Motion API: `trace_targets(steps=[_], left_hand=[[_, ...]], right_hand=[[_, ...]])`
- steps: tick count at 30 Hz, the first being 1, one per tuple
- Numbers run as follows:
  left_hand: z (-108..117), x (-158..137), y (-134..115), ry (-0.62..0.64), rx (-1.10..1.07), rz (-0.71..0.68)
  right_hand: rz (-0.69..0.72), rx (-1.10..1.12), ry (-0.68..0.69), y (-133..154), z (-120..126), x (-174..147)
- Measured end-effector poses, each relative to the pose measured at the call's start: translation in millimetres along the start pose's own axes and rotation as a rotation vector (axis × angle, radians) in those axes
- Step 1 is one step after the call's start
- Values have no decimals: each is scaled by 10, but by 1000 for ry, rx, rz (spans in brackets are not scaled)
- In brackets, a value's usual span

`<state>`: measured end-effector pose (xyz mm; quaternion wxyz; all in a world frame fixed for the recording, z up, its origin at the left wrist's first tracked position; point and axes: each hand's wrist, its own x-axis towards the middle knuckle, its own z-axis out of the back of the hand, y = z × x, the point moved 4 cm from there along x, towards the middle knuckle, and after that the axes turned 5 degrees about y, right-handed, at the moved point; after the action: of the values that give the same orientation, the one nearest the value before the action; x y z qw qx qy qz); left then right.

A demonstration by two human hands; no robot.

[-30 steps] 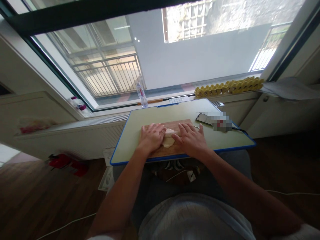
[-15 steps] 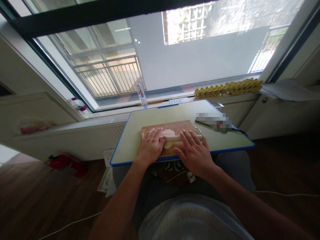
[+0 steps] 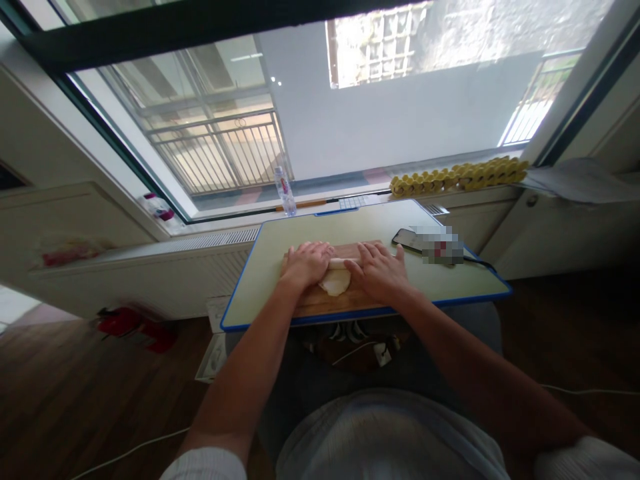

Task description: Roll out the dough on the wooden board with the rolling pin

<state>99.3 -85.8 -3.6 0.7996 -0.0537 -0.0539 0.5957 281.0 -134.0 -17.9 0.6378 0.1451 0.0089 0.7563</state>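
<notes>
Rolling pin (image 3: 340,264) shifted forward — left hand (image 3: 309,263), right hand (image 3: 381,271) atop, fingers extended — bottle (image 3: 285,195) upright

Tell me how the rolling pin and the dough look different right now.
The rolling pin is a narrow, straight rod, while the dough is a flat piece with an uneven, rounded edge. The left hand and right hand cover the rolling pin's ends, whereas the dough's near part lies uncovered on the person's side. Both are pale and over the wooden board.
</notes>
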Motion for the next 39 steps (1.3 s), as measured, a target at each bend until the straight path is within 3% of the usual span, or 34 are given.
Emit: trace_targets(steps=[6,12,15,18,24,31,35,39], left_hand=[[-7,-50,5,11,30,-18],[-71,-550,-67,-109,33,-47],[-107,-786,-101,-110,8,-36],[-125,-848,-104,-94,-5,-29],[-75,-391,-32,-58,6,-24],[42,246,1,73,50,-10],[64,337,7,85,62,-43],[33,168,25,101,70,-48]], right_hand=[[-1,7,-2,8,19,-28],[51,-17,-55,87,46,-547],[96,-28,-79,112,48,-817],[108,-33,-72,109,38,-893],[48,-15,-29,39,13,-403],[-10,-3,60,-88,16,240],[1,11,99,-94,27,246],[20,10,44,-37,54,-14]])
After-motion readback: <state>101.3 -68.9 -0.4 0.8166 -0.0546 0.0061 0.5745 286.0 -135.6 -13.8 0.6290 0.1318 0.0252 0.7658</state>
